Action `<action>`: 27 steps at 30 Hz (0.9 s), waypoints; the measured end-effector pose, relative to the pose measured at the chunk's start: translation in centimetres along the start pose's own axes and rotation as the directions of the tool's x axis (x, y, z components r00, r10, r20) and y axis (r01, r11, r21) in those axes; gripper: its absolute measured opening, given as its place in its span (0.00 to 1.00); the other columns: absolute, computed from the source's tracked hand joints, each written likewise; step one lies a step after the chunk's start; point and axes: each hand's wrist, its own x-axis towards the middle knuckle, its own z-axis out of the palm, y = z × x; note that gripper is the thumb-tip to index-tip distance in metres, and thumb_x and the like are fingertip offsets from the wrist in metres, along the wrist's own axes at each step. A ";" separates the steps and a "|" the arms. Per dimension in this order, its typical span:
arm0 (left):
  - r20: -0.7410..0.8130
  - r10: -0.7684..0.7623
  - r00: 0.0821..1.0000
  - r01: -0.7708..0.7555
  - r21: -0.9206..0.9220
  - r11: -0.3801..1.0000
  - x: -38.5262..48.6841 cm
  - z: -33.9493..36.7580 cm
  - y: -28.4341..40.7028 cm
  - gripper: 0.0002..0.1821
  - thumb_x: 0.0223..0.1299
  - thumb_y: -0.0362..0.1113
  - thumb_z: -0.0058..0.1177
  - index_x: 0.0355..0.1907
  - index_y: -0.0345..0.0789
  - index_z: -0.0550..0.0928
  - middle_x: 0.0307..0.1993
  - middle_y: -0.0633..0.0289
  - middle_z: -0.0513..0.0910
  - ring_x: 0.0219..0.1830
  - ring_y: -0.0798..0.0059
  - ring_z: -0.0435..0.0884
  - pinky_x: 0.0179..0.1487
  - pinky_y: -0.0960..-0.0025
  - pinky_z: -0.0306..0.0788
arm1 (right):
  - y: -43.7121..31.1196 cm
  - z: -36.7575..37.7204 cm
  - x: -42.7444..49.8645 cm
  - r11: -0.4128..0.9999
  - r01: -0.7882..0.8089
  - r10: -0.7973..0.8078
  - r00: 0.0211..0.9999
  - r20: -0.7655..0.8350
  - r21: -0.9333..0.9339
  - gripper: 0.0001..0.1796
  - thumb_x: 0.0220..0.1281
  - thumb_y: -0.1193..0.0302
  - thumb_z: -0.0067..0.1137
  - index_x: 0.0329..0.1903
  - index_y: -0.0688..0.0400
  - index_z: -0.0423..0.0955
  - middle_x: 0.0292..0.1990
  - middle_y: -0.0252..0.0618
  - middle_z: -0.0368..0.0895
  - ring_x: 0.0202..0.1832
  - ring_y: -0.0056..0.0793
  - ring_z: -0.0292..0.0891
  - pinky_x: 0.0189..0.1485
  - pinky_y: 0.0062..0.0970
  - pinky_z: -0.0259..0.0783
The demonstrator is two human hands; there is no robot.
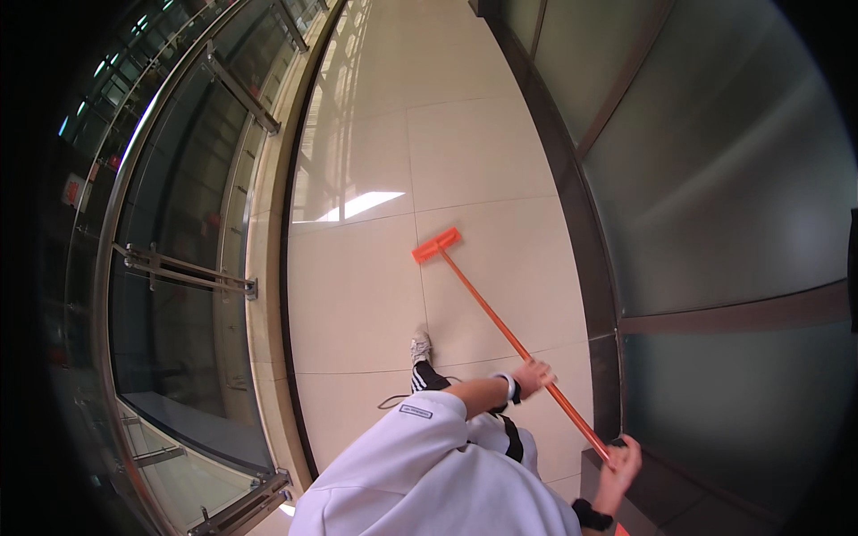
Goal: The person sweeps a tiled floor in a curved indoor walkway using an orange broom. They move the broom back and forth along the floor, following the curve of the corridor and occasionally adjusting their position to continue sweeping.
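Note:
An orange push broom point(496, 320) slants across the tiled floor point(355, 288), its bristled head point(436, 245) resting on the tiles ahead of my foot. My left hand point(534, 378) is closed around the middle of the handle. Near the upper end of the handle, my right hand point(622, 462) grips it, with some fingers raised. Both wrists wear dark bands, and the left one also has a pale ring. One light shoe point(421, 347) shows on the floor to the left of the handle.
A glass balustrade point(188, 268) with a metal handrail point(110, 228) runs along the left, above a pale stone curb point(268, 315). Frosted glass panels point(724, 174) with a dark base strip point(590, 268) line the right side. The tiled walkway stretches ahead between them.

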 end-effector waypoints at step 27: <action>-0.177 -0.671 0.720 0.694 0.156 0.703 -21.8 -12.6 -29.7 0.14 0.53 0.36 0.43 0.45 0.44 0.70 0.49 0.57 0.69 0.60 0.58 0.61 0.59 0.62 0.59 | 25.4 36.5 -1.8 0.953 -0.302 0.298 0.948 0.111 0.020 0.06 0.53 0.72 0.49 0.27 0.63 0.69 0.07 0.29 0.49 0.08 0.22 0.49 0.38 0.26 0.69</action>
